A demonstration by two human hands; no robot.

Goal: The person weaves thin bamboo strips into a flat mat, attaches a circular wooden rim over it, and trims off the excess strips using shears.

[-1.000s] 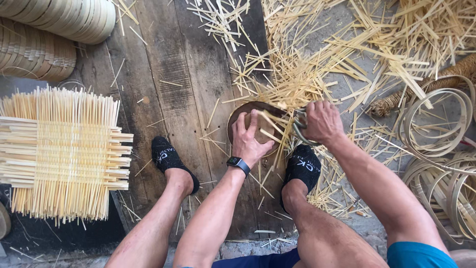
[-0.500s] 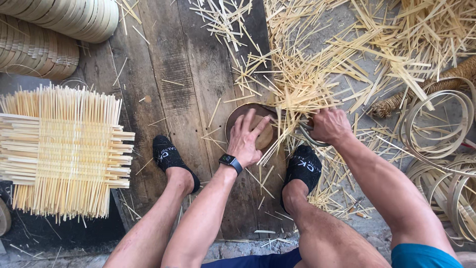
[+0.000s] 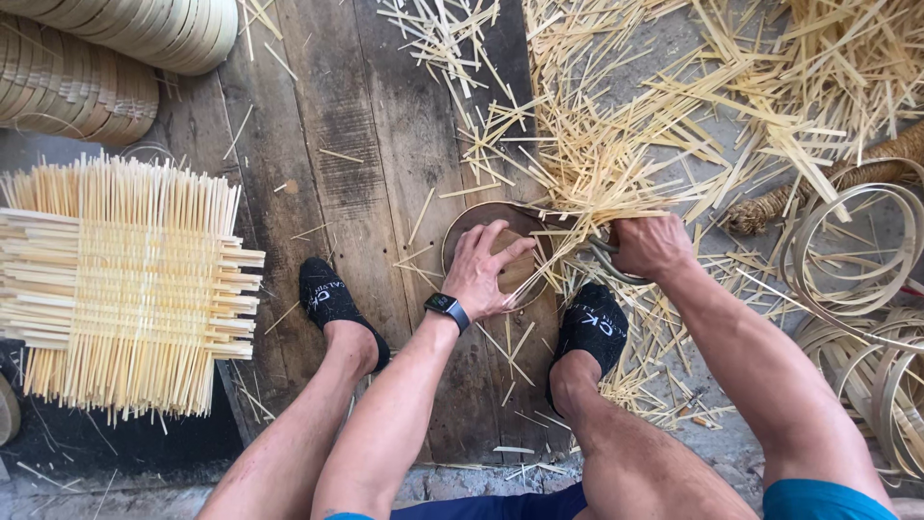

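Left hand [image 3: 484, 272], smartwatch at wrist, fingers spread flat, palm pressing the round woven bamboo disc [image 3: 500, 252] on the dark wooden floorboards [image 3: 366, 173] between both feet. Right hand [image 3: 653, 247] fisted around curved metal shear handles [image 3: 604, 260], beside loose bamboo strips [image 3: 616, 144].

A round, brown woven bamboo disc [image 3: 515, 270] lies flat on wooden planks [image 3: 366, 173].

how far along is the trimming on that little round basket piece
Done: a stack of woven square mats sits untrimmed-looking at the left, and finished hoops lie at the right. In hand: the left hand presses flat on a round woven piece while the right hand grips shears at its edge. Left: strip ends jut past the rim on the right side; offcuts litter the boards.
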